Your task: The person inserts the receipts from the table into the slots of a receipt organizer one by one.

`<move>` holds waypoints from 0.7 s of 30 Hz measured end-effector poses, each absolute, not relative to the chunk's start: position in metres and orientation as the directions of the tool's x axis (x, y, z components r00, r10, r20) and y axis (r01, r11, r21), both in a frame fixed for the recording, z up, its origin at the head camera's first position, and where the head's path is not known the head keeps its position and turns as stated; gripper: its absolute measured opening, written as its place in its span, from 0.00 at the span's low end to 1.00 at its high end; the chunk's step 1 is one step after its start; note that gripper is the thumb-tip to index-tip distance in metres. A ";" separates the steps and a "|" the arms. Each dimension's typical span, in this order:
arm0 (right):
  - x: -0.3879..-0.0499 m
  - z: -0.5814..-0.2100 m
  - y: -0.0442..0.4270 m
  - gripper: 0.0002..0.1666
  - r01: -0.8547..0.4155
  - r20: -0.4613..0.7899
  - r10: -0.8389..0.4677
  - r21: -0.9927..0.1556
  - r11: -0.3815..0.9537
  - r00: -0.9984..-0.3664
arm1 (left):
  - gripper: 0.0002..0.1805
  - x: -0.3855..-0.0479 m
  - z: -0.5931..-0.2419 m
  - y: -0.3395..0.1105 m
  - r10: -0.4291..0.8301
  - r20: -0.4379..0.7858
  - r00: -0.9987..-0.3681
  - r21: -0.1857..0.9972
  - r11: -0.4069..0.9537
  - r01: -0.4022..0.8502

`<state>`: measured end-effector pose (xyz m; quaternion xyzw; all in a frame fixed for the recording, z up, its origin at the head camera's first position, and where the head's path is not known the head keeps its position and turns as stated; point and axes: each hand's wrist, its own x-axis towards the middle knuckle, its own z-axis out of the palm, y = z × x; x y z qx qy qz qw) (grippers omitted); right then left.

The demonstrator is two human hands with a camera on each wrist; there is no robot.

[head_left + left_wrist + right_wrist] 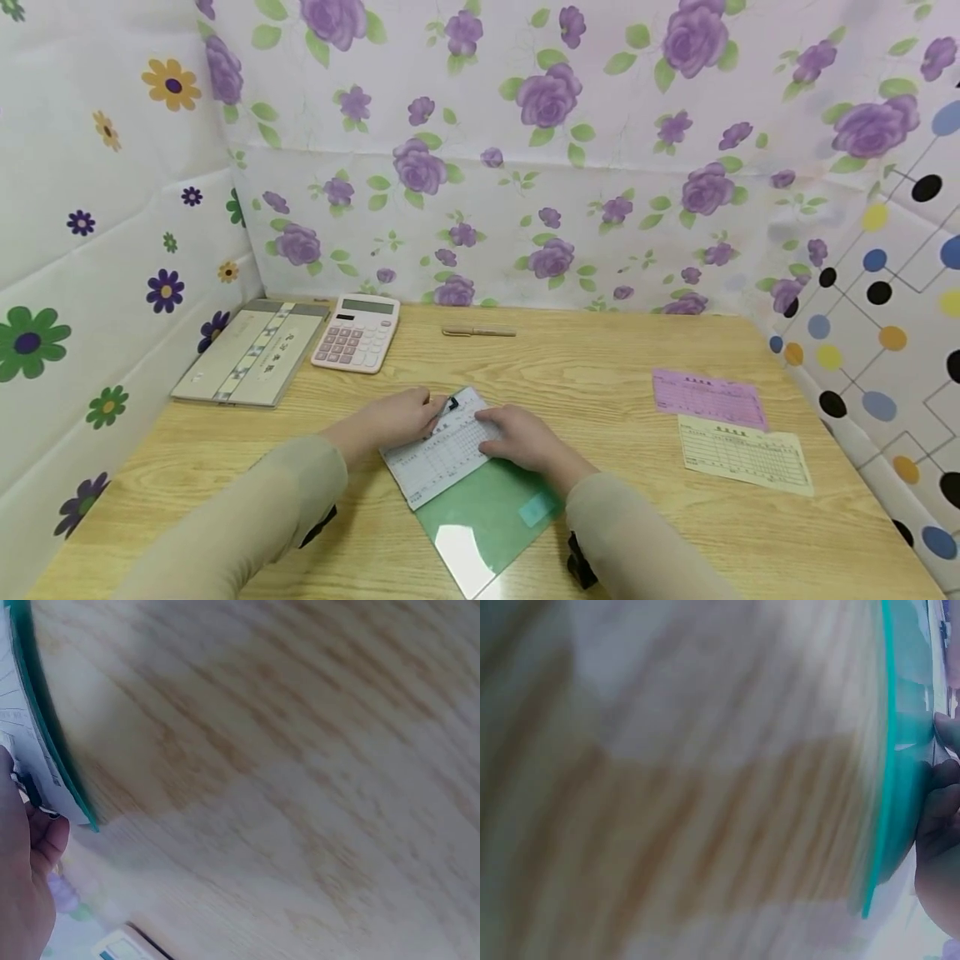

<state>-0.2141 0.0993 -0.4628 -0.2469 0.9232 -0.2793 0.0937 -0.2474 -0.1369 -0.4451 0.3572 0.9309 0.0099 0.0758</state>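
Head view: on the table [577, 358] before us, a white form [438, 469] lies upon a green folder [487, 507]; the left hand [397, 419] pinches the black clip [452, 405] at the form's top, the right hand [521, 439] the form's right edge. Edges are best squared while the clip is steadied. A banded album [251, 354] hides any contents. Left wrist: fingers curl closely at the clip. Right wrist: thumb and fingers nearly meet at the paper.
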 end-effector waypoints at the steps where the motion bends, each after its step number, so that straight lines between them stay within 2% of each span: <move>1: -0.215 -0.463 0.099 0.29 -0.405 -0.039 -0.509 -0.553 0.728 -0.860 | 0.25 -0.247 -0.444 -0.137 0.662 -0.141 -0.736 0.081 0.748 0.658; 13: -0.223 -0.461 0.093 0.30 -0.438 -0.052 -0.525 -0.483 0.758 -0.850 | 0.24 -0.242 -0.437 -0.139 0.727 -0.089 -0.681 0.057 0.686 0.725; 21: -0.230 -0.458 0.087 0.32 -0.362 -0.121 -0.473 -0.491 0.792 -0.873 | 0.24 -0.242 -0.438 -0.143 0.737 -0.044 -0.674 0.071 0.676 0.734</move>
